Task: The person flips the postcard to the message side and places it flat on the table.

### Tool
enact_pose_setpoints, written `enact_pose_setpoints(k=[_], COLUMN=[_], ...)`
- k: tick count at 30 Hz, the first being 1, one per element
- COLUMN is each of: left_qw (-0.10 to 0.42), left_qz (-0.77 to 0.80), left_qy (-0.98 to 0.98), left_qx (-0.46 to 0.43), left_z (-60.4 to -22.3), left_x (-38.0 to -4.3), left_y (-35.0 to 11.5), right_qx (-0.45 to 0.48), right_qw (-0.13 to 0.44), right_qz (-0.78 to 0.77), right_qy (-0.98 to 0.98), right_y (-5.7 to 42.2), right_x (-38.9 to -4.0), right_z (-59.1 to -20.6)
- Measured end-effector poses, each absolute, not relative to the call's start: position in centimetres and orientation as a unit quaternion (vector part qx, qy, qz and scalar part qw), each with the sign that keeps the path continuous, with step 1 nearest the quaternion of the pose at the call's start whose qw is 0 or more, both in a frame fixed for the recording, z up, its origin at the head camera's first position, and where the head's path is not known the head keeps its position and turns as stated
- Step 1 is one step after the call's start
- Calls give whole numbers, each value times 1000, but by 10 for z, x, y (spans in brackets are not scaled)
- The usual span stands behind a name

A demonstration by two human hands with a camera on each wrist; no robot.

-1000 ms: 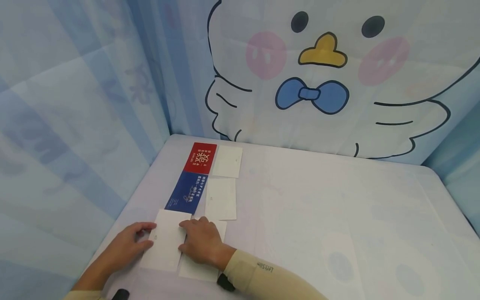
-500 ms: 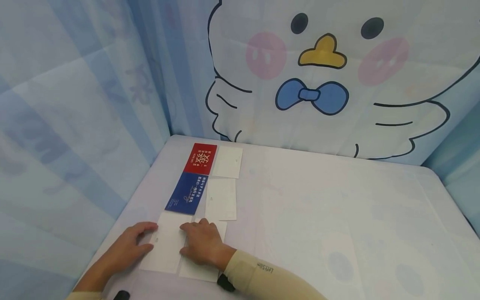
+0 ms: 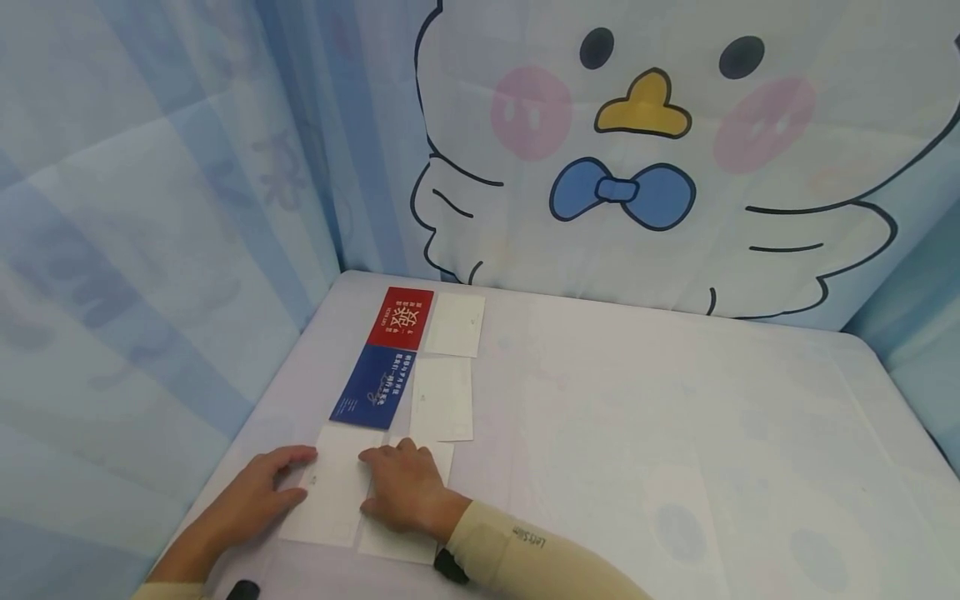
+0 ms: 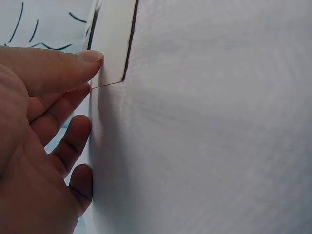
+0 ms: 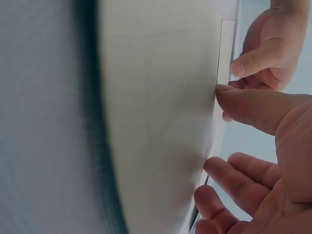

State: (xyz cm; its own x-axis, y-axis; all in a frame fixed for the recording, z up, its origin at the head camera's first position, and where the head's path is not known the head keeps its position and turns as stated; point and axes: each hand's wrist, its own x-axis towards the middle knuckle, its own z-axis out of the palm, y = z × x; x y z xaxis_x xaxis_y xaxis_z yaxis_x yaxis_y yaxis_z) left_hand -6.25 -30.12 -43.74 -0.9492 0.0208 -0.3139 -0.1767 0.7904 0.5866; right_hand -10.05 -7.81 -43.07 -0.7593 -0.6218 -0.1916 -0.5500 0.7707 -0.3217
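Note:
A plain white card (image 3: pixel 333 500) with a small printed mark lies below a blue printed card (image 3: pixel 372 387). My left hand (image 3: pixel 251 496) touches its left edge with thumb and fingertips, the fingers loosely bent. On the other side, my right hand (image 3: pixel 405 487) lies over a second white card (image 3: pixel 397 543), its thumb and fingertips at the seam between the two. In the left wrist view, the thumb rests on the corner of the card (image 4: pixel 111 48). The right wrist view has the nearer card (image 5: pixel 161 107) flat, with relaxed fingers along its far edge.
Beyond the blue card is a red printed card (image 3: pixel 402 318). Two more white cards, an upper one (image 3: pixel 455 325) and a lower one (image 3: pixel 442 400), lie to the right of these. The white-covered table (image 3: pixel 660 433) stretches right, and a printed curtain (image 3: pixel 622 242) hangs behind.
The white card between my hands has come down flat and slid slightly toward me, uncovering the blue card's lower edge. In the last half second both hands have stayed almost still.

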Motion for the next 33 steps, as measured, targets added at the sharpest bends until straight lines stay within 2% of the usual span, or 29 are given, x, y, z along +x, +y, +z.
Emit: enact_pose_setpoints(k=[12,25,33], left_qw=[152,63,103], left_qz=[303,307,304], left_qy=[939,949,947], left_qx=[-58,31,9], left_z=[-424,-410,-412], left_x=[-64,-93,-129], left_y=[-297,-295,-290], right_qx=[-333,-327,-313], right_qw=[142,146,156], right_qz=[-131,-169,-154], right_qy=[923,918,924], right_y=[-68,-47,-47], right_x=[-102,-155,-175], right_z=[-419,-407,-408])
